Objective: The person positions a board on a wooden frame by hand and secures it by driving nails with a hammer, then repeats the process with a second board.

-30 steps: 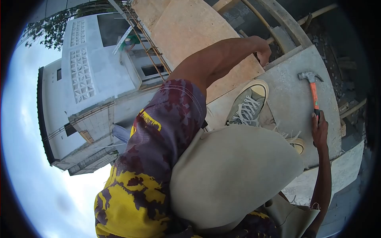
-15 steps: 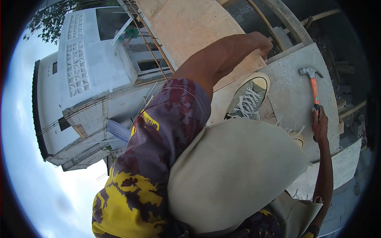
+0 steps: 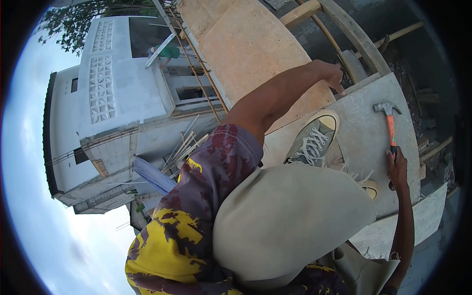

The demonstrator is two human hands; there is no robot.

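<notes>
My right hand (image 3: 397, 169) is closed round the dark grip of a claw hammer (image 3: 391, 129) with an orange handle and grey steel head. It hangs over the pale grey board (image 3: 366, 110) on the right. My left hand (image 3: 334, 78) is stretched forward to where the brown plywood sheet (image 3: 255, 44) meets the grey board. One finger points down at the seam, apart from the others, and seems to touch the edge. The remaining fingers are partly hidden, and nothing shows in them. My grey canvas shoe (image 3: 314, 138) stands on the boards, beside my bent knee (image 3: 295, 216).
Wooden beams (image 3: 354, 37) frame an opening at the upper right, with rubble below. A second shoe (image 3: 368, 189) shows past my knee. Thin bamboo or metal poles (image 3: 196, 61) rise at the plywood's left edge. Beyond stands a white building (image 3: 118, 69), where a person in green (image 3: 169, 52) works.
The view has shifted, so boards, hands and hammer sit slightly lower. My left hand remains at the board seam, its pointing finger now plainer. My right hand still grips the hammer.
</notes>
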